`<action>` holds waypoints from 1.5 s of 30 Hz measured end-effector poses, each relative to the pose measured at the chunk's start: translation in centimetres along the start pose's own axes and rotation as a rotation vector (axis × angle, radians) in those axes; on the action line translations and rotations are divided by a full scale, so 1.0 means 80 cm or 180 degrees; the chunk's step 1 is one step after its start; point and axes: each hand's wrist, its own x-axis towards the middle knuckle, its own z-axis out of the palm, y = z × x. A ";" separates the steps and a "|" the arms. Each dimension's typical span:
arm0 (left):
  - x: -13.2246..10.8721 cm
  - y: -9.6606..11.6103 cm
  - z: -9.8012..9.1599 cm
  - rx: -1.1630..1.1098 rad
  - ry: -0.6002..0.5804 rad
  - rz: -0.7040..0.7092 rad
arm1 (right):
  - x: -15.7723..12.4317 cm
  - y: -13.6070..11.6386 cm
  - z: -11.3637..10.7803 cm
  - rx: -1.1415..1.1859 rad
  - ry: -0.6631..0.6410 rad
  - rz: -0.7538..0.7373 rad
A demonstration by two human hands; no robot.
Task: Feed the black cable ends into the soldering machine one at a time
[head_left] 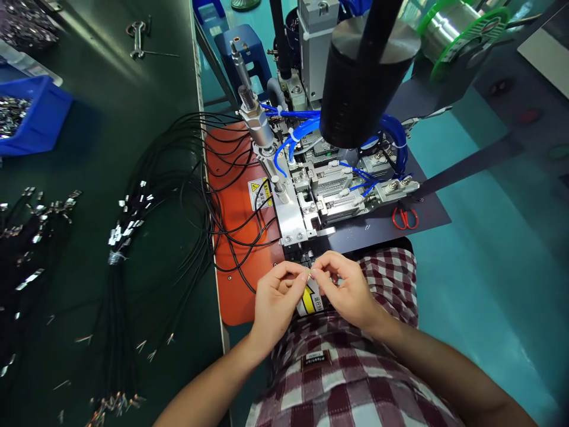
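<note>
My left hand (276, 296) and my right hand (345, 290) meet fingertip to fingertip just in front of the small assembly machine (311, 196). Both are pinched shut on something tiny at about the same spot; a thin black cable (242, 276) runs toward my left fingers, but I cannot make out what the pinch holds. Behind my hands a yellow and white warning label (311, 299) shows on the machine's front. Bundles of black cables with metal connector ends (127, 225) lie on the green bench to my left.
An orange plate (231, 196) carries the machine, with blue air hoses (293, 139) and a black cylinder (360, 83) above. Red scissors (404, 218) lie on the dark plate at the right. A blue bin of metal parts (31, 115) sits far left. A solder spool (462, 29) hangs top right.
</note>
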 end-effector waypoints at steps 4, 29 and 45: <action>-0.006 -0.007 -0.002 0.0812 0.0140 0.1333 | 0.002 0.001 -0.002 0.1028 -0.0476 0.0762; 0.045 -0.028 -0.045 0.3190 -0.0518 0.2426 | 0.047 0.032 -0.016 0.0360 -0.0188 0.0665; 0.044 -0.031 -0.042 0.3381 -0.0378 0.2661 | 0.048 0.041 -0.017 0.0211 -0.0220 0.0545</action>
